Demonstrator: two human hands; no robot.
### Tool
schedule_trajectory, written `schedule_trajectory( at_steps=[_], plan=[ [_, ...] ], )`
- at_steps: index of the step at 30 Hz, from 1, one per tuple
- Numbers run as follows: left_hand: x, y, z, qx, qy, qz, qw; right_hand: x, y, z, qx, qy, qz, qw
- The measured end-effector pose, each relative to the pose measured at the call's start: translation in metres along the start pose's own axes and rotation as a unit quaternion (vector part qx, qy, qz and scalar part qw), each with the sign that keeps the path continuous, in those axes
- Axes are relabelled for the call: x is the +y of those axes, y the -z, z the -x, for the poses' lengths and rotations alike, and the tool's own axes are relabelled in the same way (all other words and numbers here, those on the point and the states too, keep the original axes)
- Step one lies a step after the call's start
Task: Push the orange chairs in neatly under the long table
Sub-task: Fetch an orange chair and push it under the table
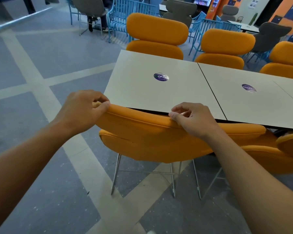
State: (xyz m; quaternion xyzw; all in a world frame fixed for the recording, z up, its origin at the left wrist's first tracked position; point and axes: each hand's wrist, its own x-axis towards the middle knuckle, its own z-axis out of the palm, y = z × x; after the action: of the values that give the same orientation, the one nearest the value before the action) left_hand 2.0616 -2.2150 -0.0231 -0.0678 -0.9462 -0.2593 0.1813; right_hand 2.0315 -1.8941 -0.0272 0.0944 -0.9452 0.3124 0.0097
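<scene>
An orange padded chair (147, 141) stands right in front of me at the near left end of the long white table (142, 92). Its backrest top touches the table's near edge. My left hand (85, 108) grips the left end of the backrest top, fingers curled over it. My right hand (193, 119) grips the same top edge further right. A second orange chair (254, 149) stands beside it on the right, and the corner of a third (291, 144) shows at the frame edge. Three orange chairs line the far side, the nearest to the left being (156, 36).
Blue metal chairs (120, 16) and grey padded chairs (269, 36) stand behind the table. A seated person's legs (91, 22) show at the back left. Grey floor with pale stripes (41, 81) stretches to the left. Round purple stickers (161, 76) lie on the tabletop.
</scene>
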Motion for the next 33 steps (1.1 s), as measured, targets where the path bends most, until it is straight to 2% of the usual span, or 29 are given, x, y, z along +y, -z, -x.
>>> schedule_trajectory(
  at_steps=[6,14,23,33],
  plan=[
    [-0.029,0.007,-0.012,0.011,0.026,-0.006,1.0,-0.026,-0.017,-0.049,-0.023,0.032,0.021,0.999],
    [-0.068,-0.01,-0.065,-0.014,0.087,-0.005,0.996,-0.042,-0.038,-0.148,-0.056,0.073,0.041,0.995],
    [-0.107,-0.018,-0.115,-0.061,0.123,0.024,0.99,-0.057,-0.074,-0.226,-0.099,0.075,0.049,0.991],
    [-0.216,0.005,-0.167,-0.08,0.121,0.053,0.988,-0.103,-0.145,-0.287,-0.118,0.038,0.046,0.991]
  ],
)
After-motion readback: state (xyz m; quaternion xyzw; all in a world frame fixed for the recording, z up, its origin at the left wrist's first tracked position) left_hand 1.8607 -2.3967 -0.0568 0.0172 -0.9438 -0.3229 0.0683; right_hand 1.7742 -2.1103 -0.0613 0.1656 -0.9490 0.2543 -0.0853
